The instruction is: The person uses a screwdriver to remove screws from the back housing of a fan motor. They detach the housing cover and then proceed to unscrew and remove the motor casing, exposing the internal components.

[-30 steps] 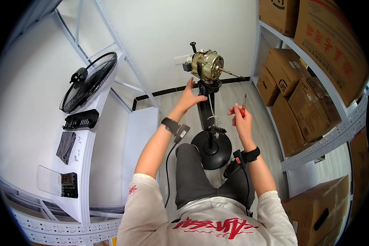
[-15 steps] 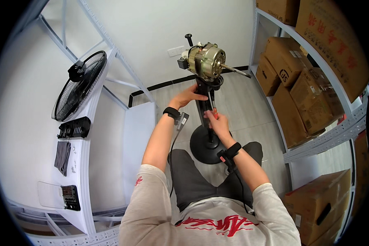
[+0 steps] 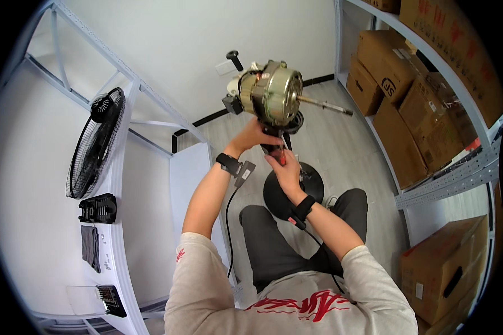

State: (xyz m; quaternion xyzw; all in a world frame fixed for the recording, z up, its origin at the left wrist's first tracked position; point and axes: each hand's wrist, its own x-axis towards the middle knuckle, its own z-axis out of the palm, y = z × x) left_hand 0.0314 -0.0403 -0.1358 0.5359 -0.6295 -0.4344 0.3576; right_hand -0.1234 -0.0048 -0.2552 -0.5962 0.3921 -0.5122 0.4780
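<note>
A pedestal fan stands before me, its bare metal motor point(image 3: 274, 94) on top with a thin shaft point(image 3: 325, 104) pointing right. My left hand point(image 3: 252, 139) is wrapped round the black neck just below the motor. In my right hand point(image 3: 286, 174) is a screwdriver point(image 3: 282, 158) with a red handle, its shank pointing up at the neck. The screwdriver's tip is hard to make out there. Below the hands, the round black base point(image 3: 279, 192) rests on the floor between my legs. A black knob point(image 3: 234, 57) sticks up behind the motor.
On the white shelf at left lie a black fan grille with blades point(image 3: 98, 142), a black plastic tray-like part point(image 3: 98, 209), a dark folded cloth point(image 3: 90, 247), small loose parts and a bit set point(image 3: 112, 300). Cardboard boxes point(image 3: 394, 134) fill the right rack. Cables trail from both wrist straps.
The motor now looks larger and tilted toward me, and less of the post shows. Both hands remain at the neck, the screwdriver still in the right. My view has shifted.
</note>
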